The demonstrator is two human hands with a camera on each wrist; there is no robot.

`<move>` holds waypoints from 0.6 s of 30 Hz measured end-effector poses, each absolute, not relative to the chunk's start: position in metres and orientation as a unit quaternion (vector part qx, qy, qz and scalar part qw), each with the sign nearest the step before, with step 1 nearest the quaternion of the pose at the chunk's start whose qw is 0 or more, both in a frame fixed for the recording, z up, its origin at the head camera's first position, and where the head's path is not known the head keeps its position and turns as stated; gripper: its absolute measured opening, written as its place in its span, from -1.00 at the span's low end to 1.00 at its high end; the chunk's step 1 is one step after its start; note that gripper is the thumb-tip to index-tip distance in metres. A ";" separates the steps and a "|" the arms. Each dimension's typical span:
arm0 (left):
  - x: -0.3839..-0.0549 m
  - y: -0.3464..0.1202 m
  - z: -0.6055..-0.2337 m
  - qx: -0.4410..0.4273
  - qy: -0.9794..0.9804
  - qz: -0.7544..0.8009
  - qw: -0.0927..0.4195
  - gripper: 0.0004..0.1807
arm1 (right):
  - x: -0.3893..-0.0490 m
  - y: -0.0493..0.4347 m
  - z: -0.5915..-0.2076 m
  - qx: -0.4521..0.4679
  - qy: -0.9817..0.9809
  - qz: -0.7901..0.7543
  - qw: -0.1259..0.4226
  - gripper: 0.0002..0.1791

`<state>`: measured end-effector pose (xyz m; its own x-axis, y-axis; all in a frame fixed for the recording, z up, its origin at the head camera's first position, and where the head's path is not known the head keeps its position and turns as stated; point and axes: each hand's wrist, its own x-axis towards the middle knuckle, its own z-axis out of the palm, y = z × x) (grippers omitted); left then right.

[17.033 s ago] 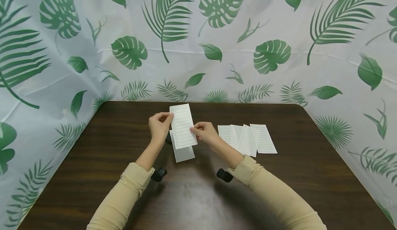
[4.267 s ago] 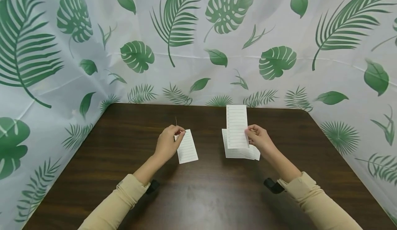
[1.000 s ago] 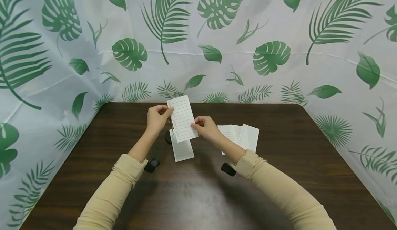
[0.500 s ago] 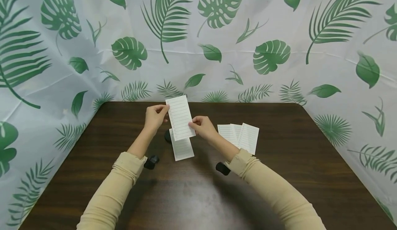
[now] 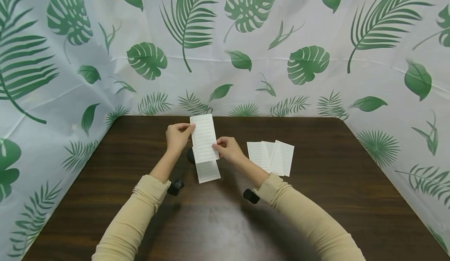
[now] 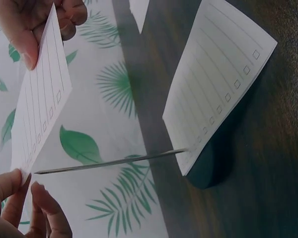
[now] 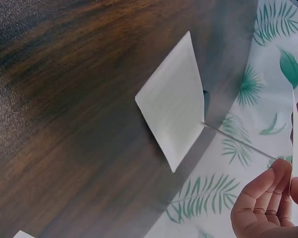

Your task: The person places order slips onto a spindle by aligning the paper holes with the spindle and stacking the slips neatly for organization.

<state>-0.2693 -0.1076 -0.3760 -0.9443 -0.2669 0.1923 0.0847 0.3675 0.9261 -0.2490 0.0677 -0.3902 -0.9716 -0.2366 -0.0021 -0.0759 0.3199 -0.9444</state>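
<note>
A white lined checklist slip (image 5: pixel 204 138) is held up between my two hands. My left hand (image 5: pixel 177 138) pinches its upper left edge, and my right hand (image 5: pixel 230 148) pinches its lower right edge. Below it, a thin metal paper spike (image 6: pixel 109 162) stands on a dark round base (image 5: pixel 191 155). Another slip or stack (image 6: pixel 213 84) is pierced low on the spike, partly hidden by the held slip in the head view. The spike's tip appears close to the held slip, near my left fingertips; whether they touch I cannot tell.
To the right, three loose slips (image 5: pixel 270 157) overlap in a fan on the dark wooden table (image 5: pixel 218 222). A white curtain (image 5: pixel 260 69) printed with green leaves hangs behind and beside the table. Black wrist cameras (image 5: pixel 251 195) hang under the sleeves.
Four loose slips lay at the right 17 seconds ago; three lie there now. The right hand brought a slip leftward to the left hand. In the last half second the held slip came down slightly.
</note>
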 end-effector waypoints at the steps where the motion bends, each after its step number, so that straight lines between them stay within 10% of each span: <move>1: -0.269 -0.107 -0.377 0.059 -0.812 -0.558 0.162 -0.72 | -0.249 0.067 -0.391 -0.096 0.809 -0.576 0.070 -0.83; 18: -0.266 -0.105 -0.389 0.063 -0.812 -0.549 0.187 -0.75 | -0.249 0.064 -0.398 -0.094 0.822 -0.557 0.069 -0.84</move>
<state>-0.2658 -0.1050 -0.3889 -0.9220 -0.3079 0.2347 0.1026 0.3903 0.9150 -0.2491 0.0643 -0.3979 -0.9731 -0.2304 -0.0086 -0.0775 0.3619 -0.9290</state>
